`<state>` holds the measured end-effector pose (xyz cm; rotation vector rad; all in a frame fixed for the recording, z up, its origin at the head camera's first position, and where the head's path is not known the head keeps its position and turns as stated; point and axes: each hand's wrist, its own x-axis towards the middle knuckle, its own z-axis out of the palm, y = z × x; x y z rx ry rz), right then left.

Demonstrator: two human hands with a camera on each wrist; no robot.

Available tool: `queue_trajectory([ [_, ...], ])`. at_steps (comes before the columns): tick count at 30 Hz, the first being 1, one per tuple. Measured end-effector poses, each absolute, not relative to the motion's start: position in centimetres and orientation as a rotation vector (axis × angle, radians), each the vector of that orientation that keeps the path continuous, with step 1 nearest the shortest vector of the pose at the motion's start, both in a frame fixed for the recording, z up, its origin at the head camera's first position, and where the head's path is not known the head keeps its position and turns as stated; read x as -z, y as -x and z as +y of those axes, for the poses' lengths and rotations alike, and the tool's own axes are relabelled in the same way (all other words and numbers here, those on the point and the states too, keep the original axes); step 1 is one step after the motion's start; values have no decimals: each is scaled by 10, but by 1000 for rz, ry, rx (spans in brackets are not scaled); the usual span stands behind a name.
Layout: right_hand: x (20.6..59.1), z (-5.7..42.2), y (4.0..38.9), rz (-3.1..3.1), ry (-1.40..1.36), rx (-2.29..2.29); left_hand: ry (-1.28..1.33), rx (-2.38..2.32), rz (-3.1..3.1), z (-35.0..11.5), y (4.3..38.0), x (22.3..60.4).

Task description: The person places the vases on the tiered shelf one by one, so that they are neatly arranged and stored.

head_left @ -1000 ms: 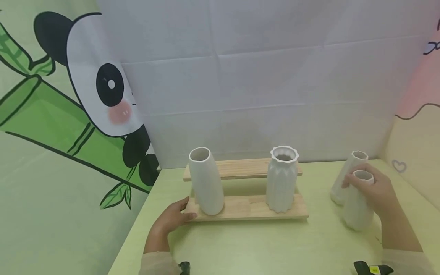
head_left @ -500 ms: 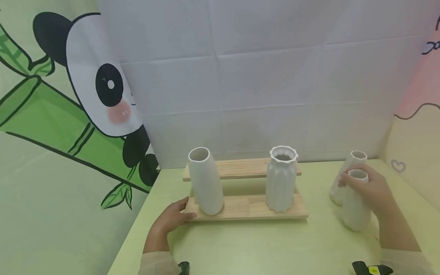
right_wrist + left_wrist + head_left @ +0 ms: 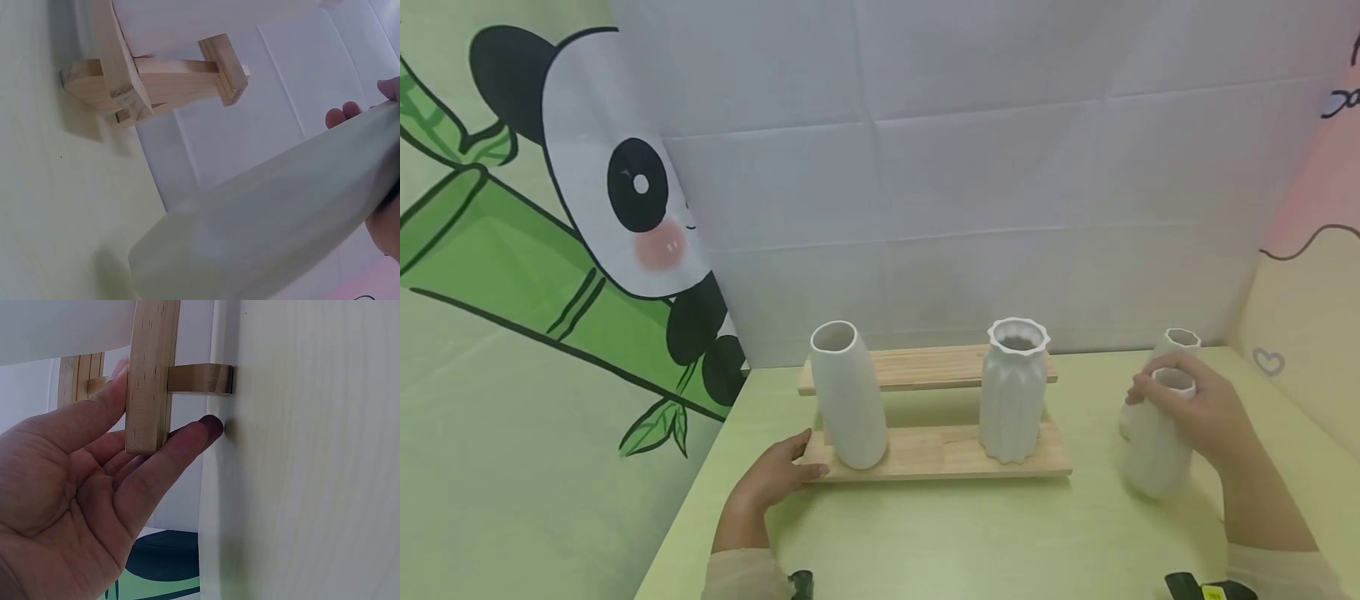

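Observation:
My left hand [image 3: 773,477] grips the left end of a two-tier wooden rack [image 3: 936,454]. In the left wrist view its thumb lies on one side of the front board [image 3: 147,381], its fingers on the other. A smooth white vase [image 3: 850,408] stands on the board's left part. Toward the right end stands a ribbed white vase [image 3: 1013,408] with a scalloped rim. Near its mouth, my right hand [image 3: 1206,408] holds another white vase [image 3: 262,206]; its base appears slightly off the table.
A further white vase [image 3: 1182,340] with an angular rim stands behind the held one, mostly hidden by it and the hand. The pale yellow-green table [image 3: 955,542] meets a white cloth backdrop [image 3: 962,183] behind the rack. Printed cloth hangs at both sides.
My right hand has carried the held vase leftward, so it now covers more of the vase behind. My left hand, the rack and its two vases stay put.

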<state>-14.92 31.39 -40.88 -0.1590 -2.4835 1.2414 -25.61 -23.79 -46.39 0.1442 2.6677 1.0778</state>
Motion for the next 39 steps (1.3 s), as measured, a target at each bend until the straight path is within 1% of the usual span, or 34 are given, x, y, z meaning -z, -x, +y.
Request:
queue_trajectory([
  [8,391,295,139,-2423,73,-1326,-142,-1065,2672,-237,258,466],
  [21,381,263,131,-2373,-2,-1398,-149,-1113,2642,-238,258,468],
  [29,379,249,130,-2261,-183,-1464,-137,-1085,2660,-238,259,468],
  [39,382,241,132,-2224,-324,-1517,-150,-1078,2661,-238,258,466],
])
